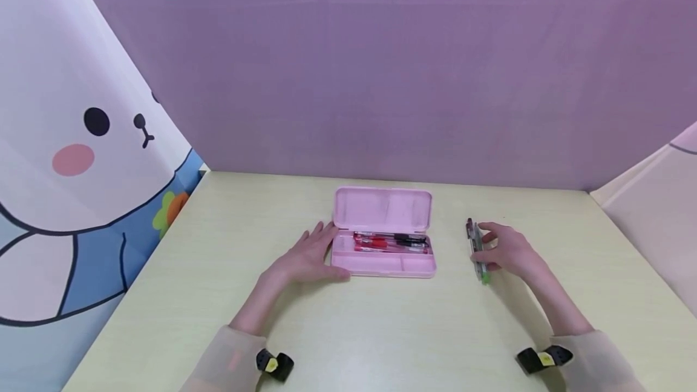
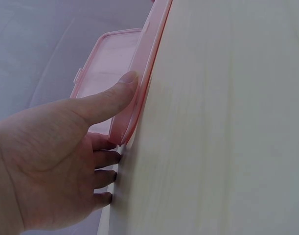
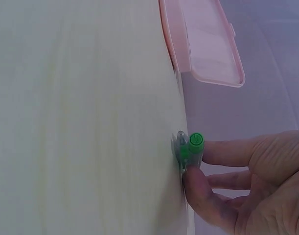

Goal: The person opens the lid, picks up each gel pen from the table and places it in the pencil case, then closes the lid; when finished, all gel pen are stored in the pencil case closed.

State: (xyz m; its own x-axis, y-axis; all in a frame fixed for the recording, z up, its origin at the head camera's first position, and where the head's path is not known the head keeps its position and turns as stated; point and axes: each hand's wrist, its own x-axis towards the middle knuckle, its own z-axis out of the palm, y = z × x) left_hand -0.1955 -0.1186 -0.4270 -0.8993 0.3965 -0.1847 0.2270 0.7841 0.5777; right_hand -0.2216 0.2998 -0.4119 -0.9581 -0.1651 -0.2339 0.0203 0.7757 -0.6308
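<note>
A pink pencil case (image 1: 365,264) stands with its lid (image 1: 383,209) raised at the back, and several red and black pens (image 1: 389,242) lie in its rear compartment. My left hand (image 1: 309,258) is at the case's left end, fingers spread along that side. In the left wrist view its thumb (image 2: 112,102) lies against the case's front wall. To the right of the case, my right hand (image 1: 509,250) pinches a green-ended pen (image 3: 196,142) between thumb and fingers. A pen with a dark end (image 1: 469,228) lies close beside it.
Both hands are over a pale wood-grain table (image 1: 381,325). A purple cloth (image 1: 403,77) rises behind its back edge. A printed cartoon cloth (image 1: 109,198) hangs on the left, and a pale cloth (image 1: 659,210) borders the right side.
</note>
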